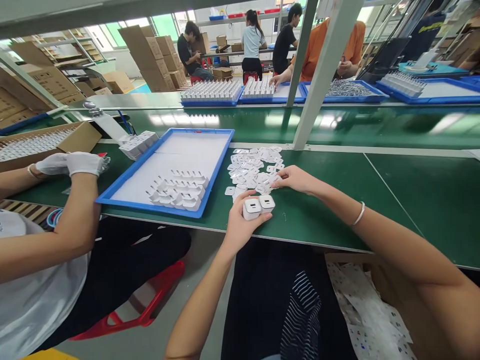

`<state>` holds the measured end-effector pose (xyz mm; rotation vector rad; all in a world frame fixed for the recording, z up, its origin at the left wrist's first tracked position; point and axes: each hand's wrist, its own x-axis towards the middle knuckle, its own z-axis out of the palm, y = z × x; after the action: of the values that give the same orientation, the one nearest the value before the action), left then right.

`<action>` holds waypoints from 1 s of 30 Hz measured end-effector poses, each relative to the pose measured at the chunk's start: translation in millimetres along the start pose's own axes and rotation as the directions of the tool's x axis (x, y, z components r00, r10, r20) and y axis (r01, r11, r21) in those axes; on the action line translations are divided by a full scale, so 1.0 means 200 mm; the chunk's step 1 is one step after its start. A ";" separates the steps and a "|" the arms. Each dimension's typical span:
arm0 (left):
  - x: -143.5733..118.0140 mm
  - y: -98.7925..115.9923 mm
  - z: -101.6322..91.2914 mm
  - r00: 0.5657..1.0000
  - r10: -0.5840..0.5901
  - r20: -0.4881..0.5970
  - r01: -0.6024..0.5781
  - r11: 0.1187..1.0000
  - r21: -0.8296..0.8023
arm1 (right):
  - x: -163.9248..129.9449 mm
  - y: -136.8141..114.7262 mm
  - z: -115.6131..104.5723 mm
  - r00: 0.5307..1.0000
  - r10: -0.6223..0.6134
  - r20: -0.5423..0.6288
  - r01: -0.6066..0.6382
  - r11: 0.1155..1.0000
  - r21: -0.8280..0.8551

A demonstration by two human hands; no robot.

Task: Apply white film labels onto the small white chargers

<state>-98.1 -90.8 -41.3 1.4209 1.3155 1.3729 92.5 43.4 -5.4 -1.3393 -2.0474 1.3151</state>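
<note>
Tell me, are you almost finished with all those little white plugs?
Not nearly. A small batch of white chargers already lies in the blue tray, most of it bare. The left hand holds two chargers; the right hand touches the pile of small stickers, and many remain.

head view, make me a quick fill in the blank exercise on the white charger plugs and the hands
1. The left hand holds ____ white plastic charger plugs.
2. The right hand touches the pile of small white stickers on the ____ table.
3. More white plugs lie in the ____-rimmed flat tray.

Missing words: two; green; blue
</note>
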 end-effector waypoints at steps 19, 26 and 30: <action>0.11 0.03 0.11 0.995 -0.068 0.076 0.073 0.995 -0.069 | -0.12 -0.06 -0.05 0.984 -0.041 0.171 -0.011 0.956 0.292; 0.08 0.02 0.10 0.991 0.132 -0.016 -0.132 0.991 -0.021 | -0.20 -0.11 0.05 0.996 -0.066 0.065 0.035 0.921 0.388; 0.06 0.03 0.10 0.978 0.207 -0.007 -0.207 0.977 0.053 | -0.24 -0.11 0.12 0.994 -0.072 -0.081 0.101 0.883 0.459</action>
<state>-79.7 -78.4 -36.0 1.6241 1.2463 1.4936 87.5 -11.3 9.9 -1.0427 -1.5888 1.5719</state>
